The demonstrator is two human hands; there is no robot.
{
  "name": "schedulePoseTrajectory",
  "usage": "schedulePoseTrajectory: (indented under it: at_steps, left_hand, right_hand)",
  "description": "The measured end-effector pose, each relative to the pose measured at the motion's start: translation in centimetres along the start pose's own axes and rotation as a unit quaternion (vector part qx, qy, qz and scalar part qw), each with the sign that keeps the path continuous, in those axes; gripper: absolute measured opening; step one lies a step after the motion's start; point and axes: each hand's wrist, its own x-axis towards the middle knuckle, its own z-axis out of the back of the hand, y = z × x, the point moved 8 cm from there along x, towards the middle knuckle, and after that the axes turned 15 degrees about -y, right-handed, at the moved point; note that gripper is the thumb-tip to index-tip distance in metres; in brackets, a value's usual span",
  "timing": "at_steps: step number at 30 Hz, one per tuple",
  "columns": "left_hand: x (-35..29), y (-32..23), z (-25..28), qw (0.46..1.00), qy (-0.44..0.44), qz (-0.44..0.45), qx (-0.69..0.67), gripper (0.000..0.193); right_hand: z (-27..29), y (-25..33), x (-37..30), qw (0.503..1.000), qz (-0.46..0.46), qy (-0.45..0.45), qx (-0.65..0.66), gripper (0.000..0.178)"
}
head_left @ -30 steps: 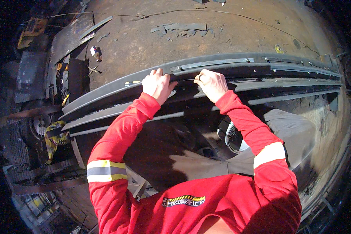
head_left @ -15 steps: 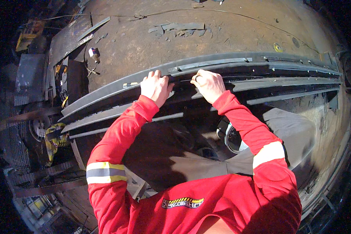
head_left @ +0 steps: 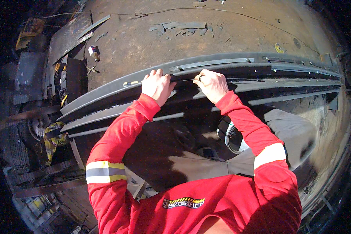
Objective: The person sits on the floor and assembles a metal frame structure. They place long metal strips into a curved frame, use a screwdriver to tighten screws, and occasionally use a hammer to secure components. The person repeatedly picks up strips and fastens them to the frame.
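Long dark metal channels (head_left: pixel 105 92) run side by side across the space in front of me. Over the upper one, my left hand (head_left: pixel 157 87) has its fingers curled, with the thumb toward the right; what sits inside them is hidden. Just left of it is a small yellow, black and white piece (head_left: pixel 131 84), too small to name. My right hand (head_left: pixel 213 85), with a dark ring on one finger, is closed in a pinch over the same channel. From its fingertips a thin light rod (head_left: pixel 191 80) points toward my left hand, with a gap between the hands.
A flat metal strip (head_left: pixel 214 62) with bolts lies along the far channel. Beyond are broken dark flakes (head_left: pixel 184 25) and a yellow disc (head_left: pixel 279 48) on the floor. To the left lie a small white bottle (head_left: pixel 93 52) and a yellow patterned cloth (head_left: pixel 54 142). A round bucket (head_left: pixel 234 138) stands close to me.
My right hand has shifted very slightly to the right, still pinched. The left hand keeps nearly the same place and grip. The channels show no clear movement.
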Motion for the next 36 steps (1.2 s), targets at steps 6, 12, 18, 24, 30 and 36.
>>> schedulePoseTrajectory:
  at_steps: [6,12,18,24,30,36]
  left_hand:
    - [0.2,0.1,0.0,1.000,-0.003,0.002,-0.020,0.031]
    - [0.9,0.4,-0.2,0.997,0.018,0.008,-0.071,0.031]
    - [1.6,0.4,-0.2,0.992,0.057,0.018,-0.109,0.026]
    - [2.5,-4.3,-0.1,0.977,0.016,-0.101,-0.189,0.029]
    - [3.1,-6.1,-1.8,0.978,-0.040,-0.086,-0.187,0.024]
    - [4.3,-7.1,-2.6,0.964,0.004,-0.084,-0.252,0.021]
  right_hand:
    - [0.3,0.2,0.4,1.000,-0.014,0.018,0.000,0.013]
    - [0.6,0.0,0.6,1.000,-0.003,0.016,0.000,0.016]
    - [0.5,-0.4,0.3,1.000,0.000,0.022,0.001,0.017]
    - [1.0,-0.8,0.1,0.996,0.063,0.002,-0.057,0.009]
    - [1.0,-1.0,0.0,0.996,0.042,-0.002,-0.077,0.012]
    - [1.6,-1.6,-0.1,0.998,0.019,0.005,-0.057,0.018]
